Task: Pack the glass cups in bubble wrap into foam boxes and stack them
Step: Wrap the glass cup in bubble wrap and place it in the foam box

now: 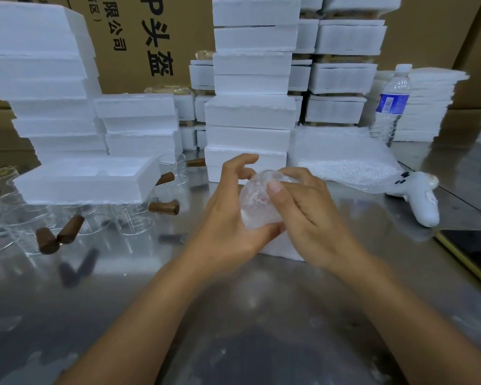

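Head view: mid-wrap, bubble-wrapped glass cup [257, 207] clamped between left hand [225, 218] cupping beneath and right hand [311, 215] pinching its top, right of open foam box [81, 190]; next probably tucking wrap shut, then seating leftward into that box.

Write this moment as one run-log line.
phase: wrapping | left hand: holds bubble-wrapped cup | right hand: grips its top | open foam box: cup not yet inside

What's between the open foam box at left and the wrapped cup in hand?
In the head view, clear glass cups with brown wooden handles stand there on the metal table.
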